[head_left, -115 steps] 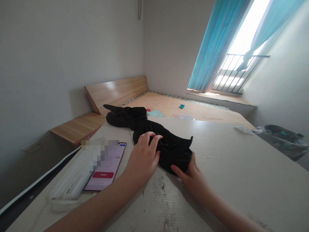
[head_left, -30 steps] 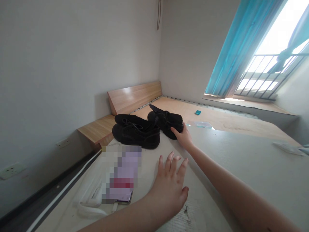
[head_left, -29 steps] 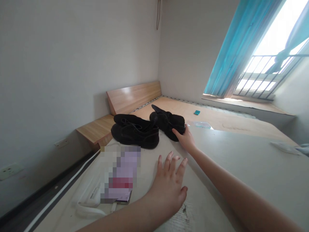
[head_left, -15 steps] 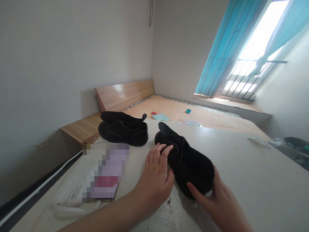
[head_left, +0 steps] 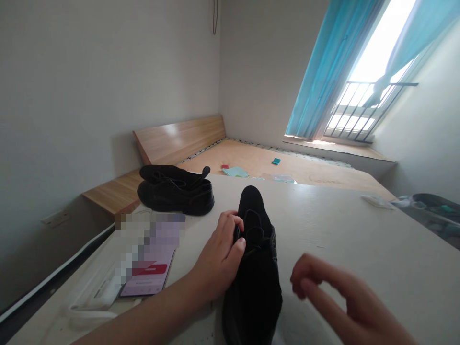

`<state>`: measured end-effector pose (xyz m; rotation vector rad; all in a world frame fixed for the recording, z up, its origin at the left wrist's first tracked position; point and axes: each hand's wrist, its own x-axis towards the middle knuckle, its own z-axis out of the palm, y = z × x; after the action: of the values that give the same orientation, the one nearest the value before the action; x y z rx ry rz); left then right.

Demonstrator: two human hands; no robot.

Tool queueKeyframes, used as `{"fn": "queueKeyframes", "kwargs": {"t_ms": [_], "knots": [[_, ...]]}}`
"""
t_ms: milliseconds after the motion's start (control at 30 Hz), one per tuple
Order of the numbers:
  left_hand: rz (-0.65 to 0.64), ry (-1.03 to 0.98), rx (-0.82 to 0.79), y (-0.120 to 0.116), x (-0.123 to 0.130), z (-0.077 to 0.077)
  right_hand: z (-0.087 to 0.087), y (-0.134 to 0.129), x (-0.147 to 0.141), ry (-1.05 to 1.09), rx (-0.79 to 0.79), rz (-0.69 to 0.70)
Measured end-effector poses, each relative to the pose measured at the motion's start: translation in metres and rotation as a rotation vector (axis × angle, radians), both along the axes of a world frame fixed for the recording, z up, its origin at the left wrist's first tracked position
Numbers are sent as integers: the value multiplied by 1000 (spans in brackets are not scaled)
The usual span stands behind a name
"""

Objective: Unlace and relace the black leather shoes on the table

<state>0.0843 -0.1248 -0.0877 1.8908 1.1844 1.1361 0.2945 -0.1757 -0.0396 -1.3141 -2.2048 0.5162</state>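
A black lace-up shoe (head_left: 257, 292) lies on the white table in front of me, its toe pointing away and its heel end near the bottom of the view. A flat, rounded black piece sticks up over its toe, beyond the laces. My left hand (head_left: 223, 254) grips the shoe's left side by the lacing, thumb and fingers closed on its edge. To the right of the shoe, apart from it, my right hand (head_left: 334, 290) hovers with fingers curled and thumb against them, nothing visible in it. The matching black shoe (head_left: 179, 195) rests at the table's far left.
Left of my forearm lie a phone (head_left: 149, 282) and a clear plastic case (head_left: 93, 287), partly blurred out. Beyond the white table (head_left: 323, 220) is a bed board (head_left: 251, 153) with small coloured items. A plastic bag (head_left: 377, 201) lies at the right edge.
The shoe has turned from slanting rightward to pointing straight away and come closer to me. My right hand has let go of its heel and moved off right; my left hand still holds on.
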Motion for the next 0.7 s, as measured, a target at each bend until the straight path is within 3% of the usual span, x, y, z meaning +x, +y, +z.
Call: {"fn": "queueKeyframes", "kwargs": {"t_ms": [67,133,267,400,467,533,600,700], "knots": [[16,-44,-3,3,0,-2,18,23,-4,17,86,-82],[24,-82,-5,5,-1,-4,23,43,-13,-49,125,-95],[29,-98,5,7,-1,-1,9,63,-34,-256,64,29],[69,-74,-21,7,-1,4,-2,59,-41,-340,93,54],[91,-91,-41,6,0,6,-4,55,-41,-320,126,133],[110,-122,-50,5,1,6,-5,55,-39,-201,73,237],[120,-130,-55,4,1,5,-7,58,-36,36,-77,287],[118,-123,-71,4,2,4,-7,69,-28,537,-337,216]]}}
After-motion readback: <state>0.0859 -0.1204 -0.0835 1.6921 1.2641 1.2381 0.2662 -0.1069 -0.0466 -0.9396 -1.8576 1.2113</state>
